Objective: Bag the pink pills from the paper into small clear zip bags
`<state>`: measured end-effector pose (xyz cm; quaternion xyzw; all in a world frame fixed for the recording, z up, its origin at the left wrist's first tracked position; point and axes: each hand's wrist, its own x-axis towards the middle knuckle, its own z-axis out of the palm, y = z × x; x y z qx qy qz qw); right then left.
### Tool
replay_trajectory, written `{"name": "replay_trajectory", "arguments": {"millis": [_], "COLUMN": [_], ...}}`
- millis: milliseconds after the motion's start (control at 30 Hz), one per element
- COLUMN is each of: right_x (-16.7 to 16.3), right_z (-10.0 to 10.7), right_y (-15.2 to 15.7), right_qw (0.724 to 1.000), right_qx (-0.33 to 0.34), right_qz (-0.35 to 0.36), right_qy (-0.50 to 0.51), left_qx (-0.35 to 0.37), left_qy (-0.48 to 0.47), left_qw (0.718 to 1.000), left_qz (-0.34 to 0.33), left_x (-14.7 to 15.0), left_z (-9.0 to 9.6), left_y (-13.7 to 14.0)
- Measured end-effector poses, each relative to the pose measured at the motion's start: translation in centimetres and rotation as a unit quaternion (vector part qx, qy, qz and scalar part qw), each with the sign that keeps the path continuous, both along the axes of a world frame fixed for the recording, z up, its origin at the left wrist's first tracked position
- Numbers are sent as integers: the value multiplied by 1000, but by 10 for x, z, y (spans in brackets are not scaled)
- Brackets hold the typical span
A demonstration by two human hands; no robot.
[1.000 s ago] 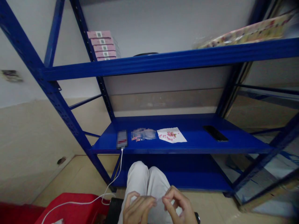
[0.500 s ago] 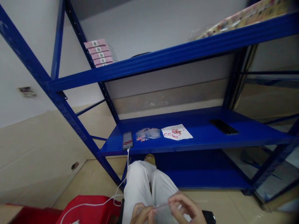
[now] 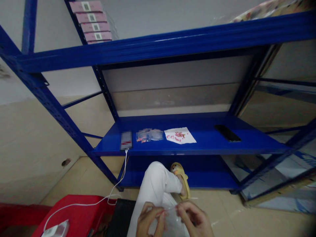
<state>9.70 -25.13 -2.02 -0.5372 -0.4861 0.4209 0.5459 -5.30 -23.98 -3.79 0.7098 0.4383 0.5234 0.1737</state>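
Low over my lap, a small clear plastic bag is stretched between my two hands. My left hand pinches one upper corner between thumb and fingertips, with a bit of pink showing there. The opposite corner is gripped by my right hand. Whether anything lies inside the bag I cannot tell. Beyond my knees, on the blue shelf, several clear zip bags lie in a pile, some with pink pieces in them. Beside them a white sheet of paper bears scattered small pink and greenish pieces.
A pixelated device with a white cable lies at the shelf's left; a black phone at its right. Pink boxes are stacked above. A red stool holds a white charger. My legs are crossed.
My view has shifted, so the upper shelf sits higher in the picture. One leg is now crossed over, showing a yellow slipper. Both hands still hold the bag.
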Motion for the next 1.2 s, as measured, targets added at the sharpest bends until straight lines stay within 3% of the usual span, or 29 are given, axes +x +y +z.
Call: {"name": "replay_trajectory", "arguments": {"millis": [167, 300, 433, 533, 633, 733, 833, 900, 1000, 1100, 1200], "right_x": [14, 11, -4, -9, -7, -6, -12, -17, -23, -25, -26], "right_z": [-13, -16, -17, -11, 5, 27, 41, 39, 23, 4, -1], "right_y": [8, 23, 44, 68, 107, 167, 234, 272, 311, 324, 321], "right_qw": [998, 997, 993, 991, 996, 999, 997, 994, 965, 922, 896], "right_qx": [-17, -41, -40, -57, -56, -39, -17, 18, 75, 95, 124], "right_qz": [-46, -65, -32, 12, 50, -14, -80, -100, -135, -142, -181], "right_qy": [-45, 7, 107, 118, 55, 18, -5, -40, -210, -348, -387], "left_qx": [69, 3, -56, -85, -146, -172, -153, -140, -131, -119, -103], "left_qy": [101, 117, 78, 61, 45, -7, -41, -34, 6, 60, 118], "left_qw": [989, 988, 991, 992, 984, 983, 986, 988, 989, 991, 987], "left_qz": [-79, -106, -92, -71, -89, -67, -51, -60, -68, -33, 27], "left_x": [6, 8, 1, -12, -31, -49, -62, -68, -77, -81, -75], "left_z": [23, 39, 37, 24, 10, 1, -2, -2, -2, -3, 5], "left_y": [22, 39, 60, 77, 88, 95, 104, 111, 120, 131, 156]}}
